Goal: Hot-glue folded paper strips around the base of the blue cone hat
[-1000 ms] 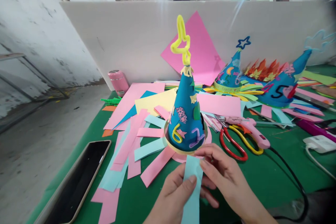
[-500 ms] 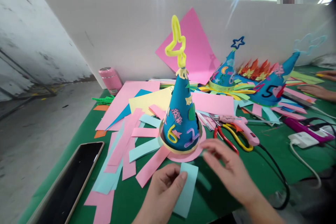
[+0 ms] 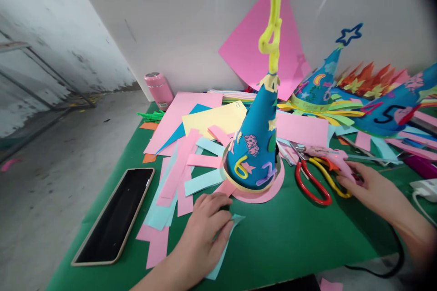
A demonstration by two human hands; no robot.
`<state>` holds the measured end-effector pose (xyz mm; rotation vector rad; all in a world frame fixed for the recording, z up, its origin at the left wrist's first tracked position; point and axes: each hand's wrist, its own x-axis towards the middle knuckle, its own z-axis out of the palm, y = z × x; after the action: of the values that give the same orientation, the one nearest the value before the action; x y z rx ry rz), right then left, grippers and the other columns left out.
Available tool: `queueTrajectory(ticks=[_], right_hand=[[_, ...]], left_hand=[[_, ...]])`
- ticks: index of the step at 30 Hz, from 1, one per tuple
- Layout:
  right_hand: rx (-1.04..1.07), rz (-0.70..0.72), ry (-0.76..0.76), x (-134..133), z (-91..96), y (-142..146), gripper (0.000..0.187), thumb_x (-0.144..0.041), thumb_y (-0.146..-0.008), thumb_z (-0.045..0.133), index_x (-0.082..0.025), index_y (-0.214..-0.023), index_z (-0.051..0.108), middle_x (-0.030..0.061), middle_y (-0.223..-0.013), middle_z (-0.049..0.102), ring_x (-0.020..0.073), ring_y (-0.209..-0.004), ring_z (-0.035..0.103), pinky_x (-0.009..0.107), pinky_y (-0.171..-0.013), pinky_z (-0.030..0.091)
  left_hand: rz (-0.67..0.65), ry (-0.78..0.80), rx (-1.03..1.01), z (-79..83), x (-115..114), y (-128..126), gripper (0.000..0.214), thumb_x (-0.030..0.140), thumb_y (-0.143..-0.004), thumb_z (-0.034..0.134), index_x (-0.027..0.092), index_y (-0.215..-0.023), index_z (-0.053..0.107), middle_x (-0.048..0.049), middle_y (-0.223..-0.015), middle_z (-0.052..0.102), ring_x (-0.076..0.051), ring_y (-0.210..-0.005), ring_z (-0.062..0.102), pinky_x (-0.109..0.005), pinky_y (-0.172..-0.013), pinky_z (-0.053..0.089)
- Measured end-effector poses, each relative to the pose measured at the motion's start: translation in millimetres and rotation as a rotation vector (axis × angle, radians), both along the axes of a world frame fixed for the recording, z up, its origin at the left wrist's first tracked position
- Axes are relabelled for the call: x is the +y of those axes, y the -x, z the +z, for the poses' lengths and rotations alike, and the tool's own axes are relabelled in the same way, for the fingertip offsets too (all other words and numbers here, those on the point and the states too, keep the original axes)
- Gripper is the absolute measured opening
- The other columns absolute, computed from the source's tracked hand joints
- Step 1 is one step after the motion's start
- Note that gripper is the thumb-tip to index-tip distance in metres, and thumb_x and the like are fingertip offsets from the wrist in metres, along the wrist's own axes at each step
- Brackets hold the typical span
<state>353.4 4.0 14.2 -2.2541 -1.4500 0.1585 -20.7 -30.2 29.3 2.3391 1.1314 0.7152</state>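
My left hand [image 3: 205,234] pinches a light blue paper strip [image 3: 217,267] low over the table, in front of a blue paper cone hat [image 3: 257,141]. The hat stands upright, with a yellow fuzzy pipe-cleaner shape [image 3: 273,32] on its tip and stars and numbers on its side. Pink and light blue strips fan out from the left of its pink brim [image 3: 273,193]. On the right, my right hand [image 3: 378,191] has its fingers around the handle of a pink hot glue gun [image 3: 342,159]. Its fingertips are partly hidden.
Red-handled scissors [image 3: 314,186] and a yellow-handled tool [image 3: 329,175] lie beside the glue gun. Loose paper strips [image 3: 177,163] and a phone [image 3: 114,216] are at left. Behind stand a pink bottle [image 3: 159,91], another cone hat [image 3: 317,84] and a white board [image 3: 170,18].
My right hand has moved right, from beside the hat's brim to the glue gun, and taken hold of it. My left hand still holds the strip, now tilted more edge-on. The view has tipped down.
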Motion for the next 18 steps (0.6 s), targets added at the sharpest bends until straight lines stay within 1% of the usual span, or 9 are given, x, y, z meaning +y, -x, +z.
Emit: queueTrajectory(ticks=[1, 3, 6, 8, 10, 11, 14, 16, 18], right_hand=[[0.044, -0.001, 0.079, 2.8, -1.1, -0.3, 0.04, -0.037, -0.061, 0.067, -0.015, -0.095, 0.065, 0.0115, -0.079, 0.067, 0.0169, -0.056, 0.058, 0.029, -0.055, 0.038], [0.112, -0.002, 0.159, 7.3, -3.0, -3.0, 0.042, -0.041, -0.064, 0.063, -0.013, -0.096, 0.063, 0.0132, -0.073, 0.065, 0.0184, -0.054, 0.056, 0.033, -0.054, 0.036], [0.165, -0.043, 0.151, 9.2, -3.6, -8.6, 0.036, -0.04, -0.065, 0.063, -0.014, -0.09, 0.065, 0.0096, -0.062, 0.063, 0.0169, -0.051, 0.056, 0.034, -0.054, 0.035], [0.197, -0.079, 0.139, 6.1, -1.2, -10.9, 0.036, -0.041, -0.066, 0.061, -0.013, -0.09, 0.065, 0.0094, -0.062, 0.064, 0.0161, -0.051, 0.057, 0.034, -0.054, 0.036], [0.271, -0.137, 0.069, 0.0, 3.4, -11.7, 0.037, -0.041, -0.069, 0.059, -0.014, -0.093, 0.063, 0.0112, -0.069, 0.066, 0.0172, -0.056, 0.06, 0.034, -0.054, 0.038], [0.362, -0.169, 0.003, -3.8, 6.3, -12.1, 0.034, -0.039, -0.069, 0.059, -0.015, -0.093, 0.063, 0.0116, -0.073, 0.067, 0.0177, -0.061, 0.062, 0.033, -0.055, 0.038], [0.782, -0.27, -0.221, -16.4, 14.9, -14.6, 0.018, -0.028, -0.067, 0.066, -0.016, -0.08, 0.066, 0.011, -0.078, 0.068, 0.0164, -0.067, 0.063, 0.034, -0.058, 0.04], [0.992, -0.308, -0.285, -25.2, 18.7, -15.8, 0.012, -0.025, -0.065, 0.068, -0.015, -0.072, 0.068, 0.0119, -0.075, 0.067, 0.0154, -0.061, 0.062, 0.035, -0.057, 0.041], [1.013, -0.26, -0.307, -34.8, 20.1, -12.7, 0.015, -0.027, -0.064, 0.068, -0.017, -0.074, 0.069, 0.0127, -0.072, 0.067, 0.0171, -0.058, 0.062, 0.036, -0.055, 0.043]], left_hand=[[0.009, 0.002, 0.023, -2.5, 3.4, 2.1, 0.018, 0.011, -0.081, 0.043, 0.019, -0.08, 0.059, -0.0095, -0.104, 0.059, -0.023, -0.105, 0.05, -0.041, -0.086, 0.041], [0.013, 0.038, 0.066, -7.8, 7.9, 4.9, 0.019, 0.012, -0.082, 0.042, 0.02, -0.082, 0.059, -0.0092, -0.114, 0.057, -0.024, -0.113, 0.046, -0.046, -0.095, 0.034], [0.023, 0.103, 0.089, -13.8, 9.6, 5.9, 0.02, 0.014, -0.084, 0.04, 0.02, -0.082, 0.059, -0.0091, -0.119, 0.056, -0.025, -0.117, 0.044, -0.053, -0.1, 0.024], [0.027, 0.13, 0.078, -15.8, 9.4, 4.6, 0.019, 0.015, -0.084, 0.039, 0.019, -0.081, 0.058, -0.0096, -0.119, 0.055, -0.025, -0.118, 0.044, -0.054, -0.101, 0.022], [0.021, 0.147, 0.073, -16.7, 9.1, 1.7, 0.018, 0.016, -0.085, 0.039, 0.019, -0.08, 0.057, -0.0103, -0.12, 0.054, -0.025, -0.119, 0.042, -0.054, -0.102, 0.021], [0.012, 0.156, 0.072, -16.9, 8.8, -0.5, 0.018, 0.016, -0.085, 0.039, 0.019, -0.08, 0.056, -0.0107, -0.121, 0.054, -0.025, -0.12, 0.041, -0.053, -0.102, 0.021], [0.002, 0.191, 0.062, -17.0, 7.1, -8.9, 0.018, 0.017, -0.086, 0.038, 0.019, -0.078, 0.054, -0.0116, -0.121, 0.052, -0.024, -0.122, 0.038, -0.051, -0.102, 0.024], [0.006, 0.209, 0.048, -16.4, 4.8, -14.8, 0.019, 0.018, -0.086, 0.038, 0.018, -0.076, 0.054, -0.0124, -0.121, 0.051, -0.024, -0.122, 0.038, -0.051, -0.101, 0.026], [0.008, 0.216, 0.033, -15.1, 2.3, -19.3, 0.02, 0.018, -0.086, 0.037, 0.017, -0.073, 0.053, -0.0132, -0.12, 0.051, -0.025, -0.121, 0.039, -0.051, -0.1, 0.029]])
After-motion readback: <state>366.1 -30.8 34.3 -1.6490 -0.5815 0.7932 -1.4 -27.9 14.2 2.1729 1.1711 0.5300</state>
